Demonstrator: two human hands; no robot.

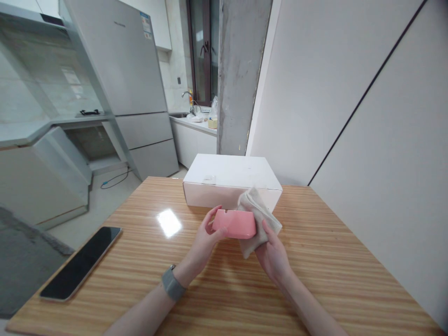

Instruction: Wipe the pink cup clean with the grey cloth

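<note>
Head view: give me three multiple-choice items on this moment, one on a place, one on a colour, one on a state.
1. Where does the smartphone lie?
A. On the wooden table, left of the hands
B. On the white cardboard box
C. In the right hand

2. What colour is the dish held by the left hand?
A. Blue
B. Pink
C. Green

3. How is the box?
A. Lid open
B. Crushed flat
C. Closed

Answers:
1 A, the phone rests on the table near its left edge.
2 B, its side is plainly pink.
3 C, the lid lies flat and shut.

The right hand presses a beige cloth to the dish.
</note>
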